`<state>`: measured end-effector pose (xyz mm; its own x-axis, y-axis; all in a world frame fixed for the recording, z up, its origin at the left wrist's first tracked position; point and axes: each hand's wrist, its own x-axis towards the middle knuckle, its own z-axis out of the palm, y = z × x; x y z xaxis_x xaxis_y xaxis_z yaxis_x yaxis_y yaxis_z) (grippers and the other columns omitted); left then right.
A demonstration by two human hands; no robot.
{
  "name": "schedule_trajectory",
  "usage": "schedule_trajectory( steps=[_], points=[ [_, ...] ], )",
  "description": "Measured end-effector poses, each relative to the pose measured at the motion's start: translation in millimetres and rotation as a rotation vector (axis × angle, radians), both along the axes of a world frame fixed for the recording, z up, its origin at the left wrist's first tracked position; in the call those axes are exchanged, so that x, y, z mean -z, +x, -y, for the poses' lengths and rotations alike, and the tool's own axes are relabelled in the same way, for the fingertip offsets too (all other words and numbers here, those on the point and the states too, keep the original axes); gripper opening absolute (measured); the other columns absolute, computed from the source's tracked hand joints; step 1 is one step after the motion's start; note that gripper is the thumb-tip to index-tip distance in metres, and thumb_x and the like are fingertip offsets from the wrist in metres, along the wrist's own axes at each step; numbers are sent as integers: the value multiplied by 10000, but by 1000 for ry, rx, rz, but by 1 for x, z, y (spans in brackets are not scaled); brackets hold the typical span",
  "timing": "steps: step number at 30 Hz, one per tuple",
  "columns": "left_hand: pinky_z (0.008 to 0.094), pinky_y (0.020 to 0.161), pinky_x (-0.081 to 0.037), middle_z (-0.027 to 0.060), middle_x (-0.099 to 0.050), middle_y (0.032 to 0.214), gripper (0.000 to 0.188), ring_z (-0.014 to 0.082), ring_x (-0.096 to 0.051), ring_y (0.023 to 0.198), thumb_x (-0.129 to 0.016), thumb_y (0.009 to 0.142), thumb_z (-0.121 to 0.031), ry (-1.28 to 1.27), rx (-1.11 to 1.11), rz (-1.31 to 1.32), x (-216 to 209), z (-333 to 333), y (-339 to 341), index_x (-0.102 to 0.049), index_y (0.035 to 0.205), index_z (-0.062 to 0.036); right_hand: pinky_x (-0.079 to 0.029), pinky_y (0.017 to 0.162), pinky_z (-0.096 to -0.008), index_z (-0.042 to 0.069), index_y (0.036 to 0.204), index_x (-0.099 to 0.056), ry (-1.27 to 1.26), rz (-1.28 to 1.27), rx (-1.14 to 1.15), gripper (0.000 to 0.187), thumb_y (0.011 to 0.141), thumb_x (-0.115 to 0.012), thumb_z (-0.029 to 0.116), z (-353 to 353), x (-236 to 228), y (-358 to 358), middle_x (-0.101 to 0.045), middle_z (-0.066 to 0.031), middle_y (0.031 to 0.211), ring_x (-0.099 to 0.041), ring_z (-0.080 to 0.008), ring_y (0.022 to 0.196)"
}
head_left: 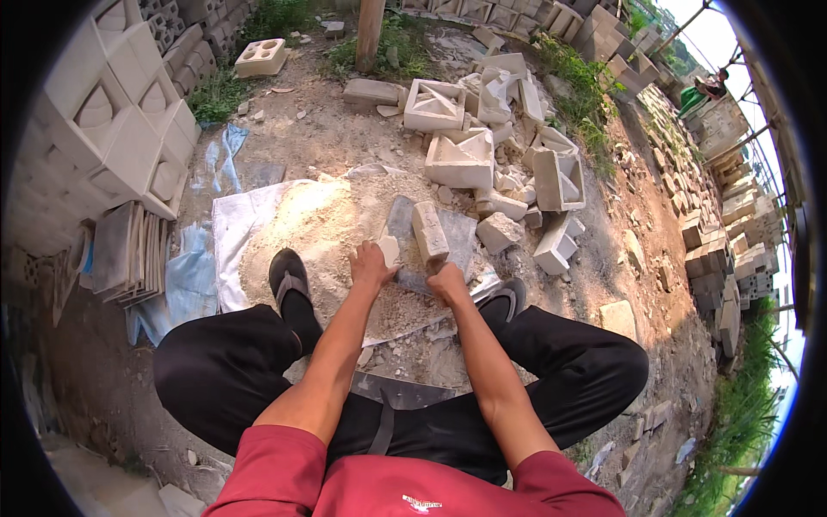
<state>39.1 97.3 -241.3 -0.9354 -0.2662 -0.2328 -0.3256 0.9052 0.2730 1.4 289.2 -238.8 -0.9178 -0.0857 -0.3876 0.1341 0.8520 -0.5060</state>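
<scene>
**Dusty yard, both hands down on a grey slab**

Bare dirt ground strewn with rubble spreads out here, stacked patterned blocks off to one side. Someone squats over a heap of pale sand lying on a white sheet. The left hand has its grip curled around a small pale chunk at the edge of a flat grey slab. The right hand presses on the slab's near edge; how far closed its grip is, I cannot tell. A rectangular brick lies on the slab, just beyond both hands
</scene>
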Motion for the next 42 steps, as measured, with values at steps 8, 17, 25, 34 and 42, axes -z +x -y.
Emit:
schedule_trajectory(
  steps=[8,17,25,34,42],
  points=[
    [503,951,-397,162,-554,1148,663,322,-502,1147,-713,753,-523,44,-46,-58,11,9,5,-580,1153,-11,-538,756,-397,-77,948,-650,-311,-50,192,407,673,-706,217,32,-24,-12,-674,-277,907,-670,-388,913],
    [499,979,-366,134,-591,1148,604,301,-500,1158,-666,803,-484,133,-78,-5,22,9,-1,-562,1209,-50,-530,816,-417,-72,949,-668,-179,20,47,421,680,-714,249,27,-18,-5,-661,-297,984,-646,-411,978],
    [521,983,-362,141,-471,1292,797,310,-455,1209,-712,766,-460,121,49,-87,11,-3,-1,-383,1392,-92,-525,815,-416,-85,972,-657,-188,-120,107,444,690,-714,253,29,11,20,-664,-292,976,-646,-398,986],
    [503,1000,-355,167,-448,1295,907,328,-431,1229,-783,672,-445,70,77,-42,14,8,5,-380,1406,-95,-531,761,-419,-59,975,-669,-315,41,119,449,676,-720,273,36,-26,5,-668,-291,939,-657,-410,935],
    [502,1032,-338,159,-440,1291,932,333,-419,1235,-810,642,-404,91,71,5,13,17,3,-373,1416,-124,-523,790,-439,-99,958,-657,-120,-2,55,428,686,-710,226,33,-6,37,-658,-317,909,-647,-429,952]
  ],
)
